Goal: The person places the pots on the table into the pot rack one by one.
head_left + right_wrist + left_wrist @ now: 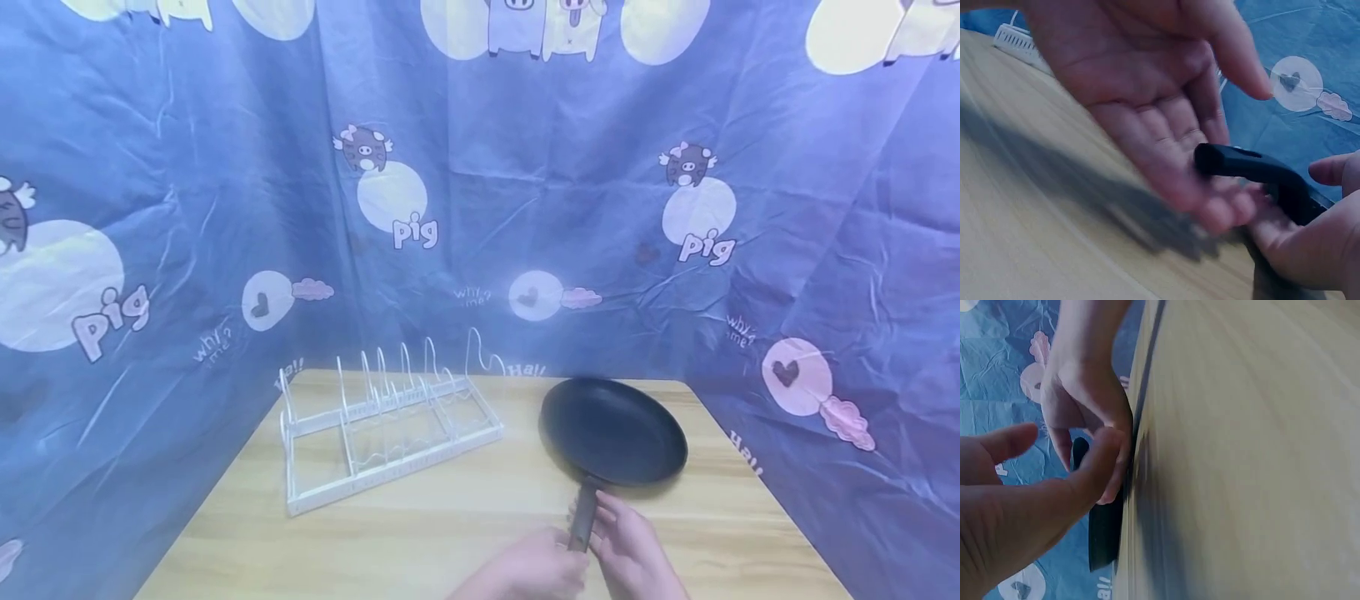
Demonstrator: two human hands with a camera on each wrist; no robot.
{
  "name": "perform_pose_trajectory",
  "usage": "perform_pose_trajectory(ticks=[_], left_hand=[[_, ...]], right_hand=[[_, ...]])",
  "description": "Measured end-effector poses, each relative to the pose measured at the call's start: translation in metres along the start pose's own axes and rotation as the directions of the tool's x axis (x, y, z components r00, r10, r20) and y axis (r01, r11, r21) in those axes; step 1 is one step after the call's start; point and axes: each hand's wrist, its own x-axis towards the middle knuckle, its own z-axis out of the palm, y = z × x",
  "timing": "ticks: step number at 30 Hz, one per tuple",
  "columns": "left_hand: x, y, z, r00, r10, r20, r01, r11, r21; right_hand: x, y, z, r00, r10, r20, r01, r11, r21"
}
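A black frying pan point(612, 433) is at the right of the wooden table, its handle point(582, 518) pointing toward me. My right hand point(633, 543) holds the handle from the right, fingers curled beneath it and fingertips showing on its left side. In the right wrist view that thumb stands away from the handle. My left hand point(536, 567) is at the handle's near end, slightly blurred. The right wrist view shows the left palm point(1141, 94) with fingers extended close under the handle's tip. In the left wrist view the pan's rim point(1104, 540) appears edge-on, close over the tabletop.
A white rack point(393, 475) with upright wire dividers stands on the table point(420, 533) to the left of the pan. Blue cloth point(480, 208) printed with pigs hangs behind and along both sides of the table.
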Motion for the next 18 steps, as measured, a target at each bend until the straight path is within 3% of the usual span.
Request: perform_pose_trajectory(ticks=[1, 3, 6, 9, 11, 13, 15, 18], left_hand=[[0.001, -0.001, 0.001, 1.0, -0.008, -0.004, 0.007, 0.996, -0.09], [0.003, 0.0, 0.003, 1.0, 0.012, -0.021, -0.014, 0.998, -0.069], [0.01, 0.002, 0.007, 0.998, 0.01, -0.054, -0.014, 0.997, -0.08], [0.018, 0.004, 0.013, 0.996, -0.029, -0.085, 0.01, 0.977, -0.213], [0.021, 0.004, 0.016, 0.991, -0.064, -0.116, 0.02, 0.939, -0.343], [0.022, 0.002, 0.017, 0.985, -0.091, -0.145, 0.024, 0.913, -0.407], [0.022, 0.0, 0.017, 0.98, -0.106, -0.171, 0.015, 0.886, -0.463], [0.023, -0.001, 0.017, 0.976, -0.114, -0.186, 0.002, 0.858, -0.513]], right_hand=[[0.001, 0.0, -0.002, 0.997, 0.026, 0.079, -0.03, 0.998, 0.059], [0.004, 0.0, -0.007, 0.964, 0.053, 0.259, -0.103, 0.977, 0.185], [0.009, 0.0, -0.012, 0.873, 0.052, 0.484, -0.229, 0.922, 0.313], [0.011, 0.0, -0.014, 0.808, 0.014, 0.589, -0.291, 0.879, 0.377], [0.012, 0.001, -0.013, 0.787, -0.004, 0.617, -0.303, 0.868, 0.393], [0.014, 0.005, -0.013, 0.774, -0.023, 0.633, -0.303, 0.864, 0.402], [0.015, 0.007, -0.013, 0.771, -0.038, 0.635, -0.291, 0.866, 0.406], [0.016, 0.009, -0.016, 0.787, -0.063, 0.614, -0.256, 0.872, 0.417]])
